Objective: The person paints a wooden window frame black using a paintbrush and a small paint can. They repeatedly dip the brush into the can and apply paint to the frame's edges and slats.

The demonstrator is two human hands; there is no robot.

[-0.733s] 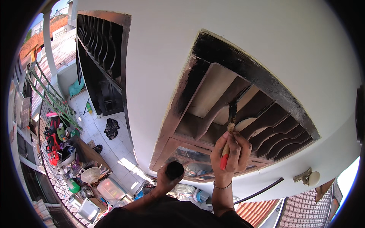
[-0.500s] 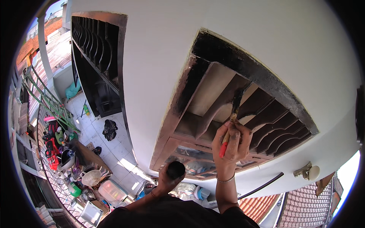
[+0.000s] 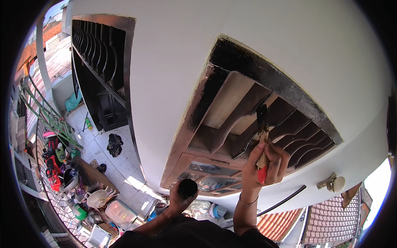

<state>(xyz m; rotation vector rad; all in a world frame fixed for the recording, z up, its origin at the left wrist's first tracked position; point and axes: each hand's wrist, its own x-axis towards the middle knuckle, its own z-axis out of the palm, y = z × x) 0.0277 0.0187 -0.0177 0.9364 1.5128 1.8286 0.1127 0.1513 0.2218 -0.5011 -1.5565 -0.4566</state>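
Note:
My right hand (image 3: pixel 268 163) is closed round the handle of a paintbrush (image 3: pixel 263 134), whose red end points down toward me. The brush's bristles, dark with black paint, lie over the curved slats of a brown wooden window frame (image 3: pixel 182 165). Black paint covers most of the frame's top edge and the upper part of its left side; lower parts still show brown. Below and to the left, my left hand (image 3: pixel 178 200) is wrapped round a small round container (image 3: pixel 187 188) that looks black inside.
At the left stands a dark louvred door (image 3: pixel 111 107) in its frame. On the tiled floor lie a crumpled black bag (image 3: pixel 115 145), a clear plastic box (image 3: pixel 120 212) and many household things by a railing. A wall lamp (image 3: pixel 333 183) sticks out at the right.
My right hand and the brush have moved right and slightly down along the slats. A slat edge left of the brush now shows black. My left hand stays nearly still with its container.

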